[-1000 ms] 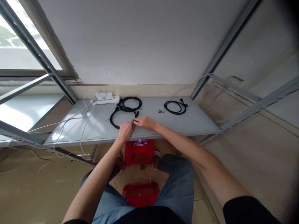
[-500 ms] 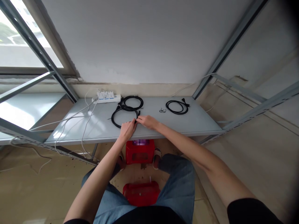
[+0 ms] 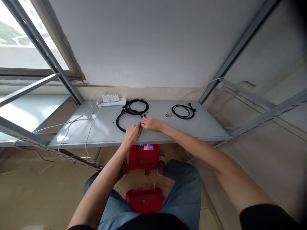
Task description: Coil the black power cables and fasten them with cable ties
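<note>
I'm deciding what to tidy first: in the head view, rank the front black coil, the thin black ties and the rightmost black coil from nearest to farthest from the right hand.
1. Front black coil: at the right hand's fingertips.
2. Thin black ties: just beyond it, to the right.
3. Rightmost black coil: farther right, past the ties.

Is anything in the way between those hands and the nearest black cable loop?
No, nothing visible. The left hand and right hand are both at the near cable loop; the far cable loop lies beyond the hands.
</note>
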`<state>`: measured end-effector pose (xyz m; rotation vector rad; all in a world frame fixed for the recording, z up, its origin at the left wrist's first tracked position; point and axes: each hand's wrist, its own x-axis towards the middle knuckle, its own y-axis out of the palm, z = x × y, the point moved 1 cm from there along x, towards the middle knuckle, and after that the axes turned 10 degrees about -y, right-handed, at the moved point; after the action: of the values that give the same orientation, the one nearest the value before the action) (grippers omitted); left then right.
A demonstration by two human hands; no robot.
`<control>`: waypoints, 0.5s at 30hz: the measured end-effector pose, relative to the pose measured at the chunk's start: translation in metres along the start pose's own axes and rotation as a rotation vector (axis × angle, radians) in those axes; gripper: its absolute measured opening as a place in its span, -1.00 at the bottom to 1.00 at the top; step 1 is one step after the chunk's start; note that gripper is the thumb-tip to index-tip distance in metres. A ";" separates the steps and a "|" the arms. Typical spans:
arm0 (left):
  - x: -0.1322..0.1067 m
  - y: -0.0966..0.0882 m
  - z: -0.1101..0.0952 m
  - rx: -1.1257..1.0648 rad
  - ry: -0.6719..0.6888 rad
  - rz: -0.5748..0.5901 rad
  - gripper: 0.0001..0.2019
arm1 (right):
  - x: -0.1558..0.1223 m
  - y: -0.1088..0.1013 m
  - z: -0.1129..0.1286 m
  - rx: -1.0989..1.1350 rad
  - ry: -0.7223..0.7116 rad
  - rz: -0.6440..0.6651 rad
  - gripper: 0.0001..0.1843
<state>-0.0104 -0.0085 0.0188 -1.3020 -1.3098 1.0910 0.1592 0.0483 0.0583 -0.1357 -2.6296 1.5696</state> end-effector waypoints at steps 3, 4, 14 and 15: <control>0.000 0.000 0.000 -0.002 -0.009 -0.003 -0.54 | 0.003 -0.004 0.003 0.037 0.075 0.017 -0.71; 0.000 0.000 0.000 -0.005 -0.010 -0.003 -0.55 | 0.004 -0.006 0.004 0.064 0.117 0.026 -0.73; 0.000 0.000 0.001 -0.024 -0.003 -0.012 -0.51 | 0.012 -0.025 0.016 0.327 0.515 0.114 -0.67; 0.000 0.000 0.001 -0.027 -0.005 -0.015 -0.50 | 0.014 -0.026 0.017 0.346 0.541 0.117 -0.67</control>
<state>-0.0117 -0.0084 0.0183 -1.3085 -1.3401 1.0697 0.1427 0.0231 0.0738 -0.6035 -1.9482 1.6971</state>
